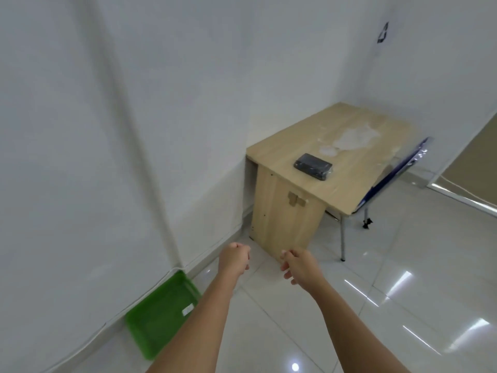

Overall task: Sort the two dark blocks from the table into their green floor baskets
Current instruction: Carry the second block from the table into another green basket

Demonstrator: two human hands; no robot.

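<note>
A dark block wrapped in clear film point(313, 167) lies on the light wooden table point(349, 184) in the room's far corner, near its front left part. I see only this one block. A green basket point(158, 316) sits on the floor against the left wall, with a small white label inside. My left hand point(233, 261) is held out in front of me with its fingers curled into a loose fist, holding nothing. My right hand point(300, 266) is beside it, fingers bent and slightly apart, also holding nothing. Both hands are well short of the table.
A blue chair point(398, 173) is tucked against the table's right side, its metal legs on the glossy white tiles. A white wall runs along the left. White smears mark the tabletop behind the block. Open tiled floor lies between me and the table.
</note>
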